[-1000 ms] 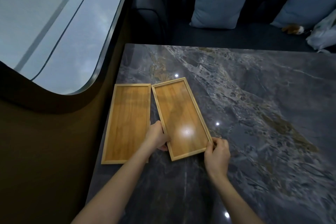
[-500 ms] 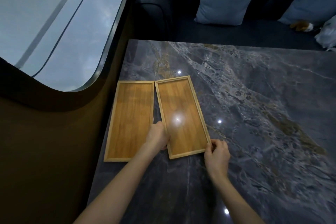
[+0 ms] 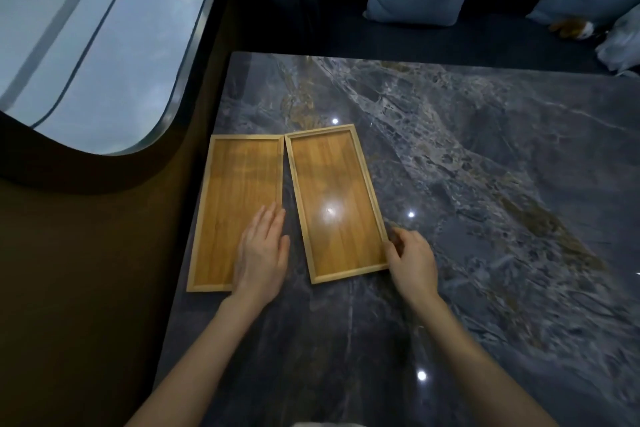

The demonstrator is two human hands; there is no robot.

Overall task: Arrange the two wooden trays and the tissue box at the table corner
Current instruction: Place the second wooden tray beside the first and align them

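Now the left hand [image 3: 261,253] lies flat, fingers spread, on the left tray [image 3: 228,204] by the counter [image 3: 485,218] edge, gripping nothing. The right hand's [image 3: 412,253] grip pinches the right tray [image 3: 336,204] at its near right rim. That tray sits skewed; swing its near end leftward until the rims meet. No tissue box is visible.

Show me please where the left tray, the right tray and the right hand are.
left tray [image 3: 230,204]: head view, bare wooden floor of the tray.
right tray [image 3: 337,204]: head view, middle of its wooden floor.
right hand [image 3: 412,255]: head view, back of the hand.
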